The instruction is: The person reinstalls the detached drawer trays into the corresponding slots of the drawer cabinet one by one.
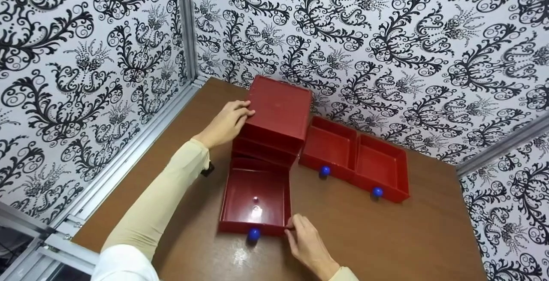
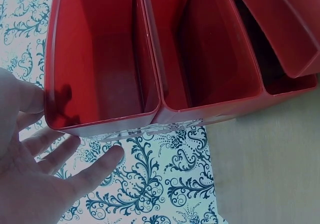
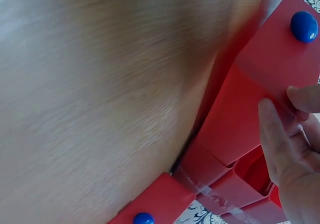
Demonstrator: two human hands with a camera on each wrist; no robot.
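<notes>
A red drawer cabinet [image 1: 281,105] with stacked, open-fronted compartments stands on the table. My left hand [image 1: 229,122] rests at the upper left edge of the cabinet, its fingertips over the top. In the left wrist view its fingers [image 2: 52,154] lie relaxed along the outside of the top compartment [image 2: 100,59]. From the bottom compartment a red drawer [image 1: 257,195] with a blue knob [image 1: 254,234] extends toward me, slightly angled. My right hand [image 1: 308,242] pinches the front right corner of this drawer between thumb and fingers, as the right wrist view also shows.
Two more red drawers, a nearer-cabinet one [image 1: 330,141] and a farther one [image 1: 379,163], sit side by side right of the cabinet, blue knobs facing me. Patterned walls [image 1: 343,36] enclose the brown table [image 1: 386,238], with a metal frame rail [image 1: 124,156] along the left.
</notes>
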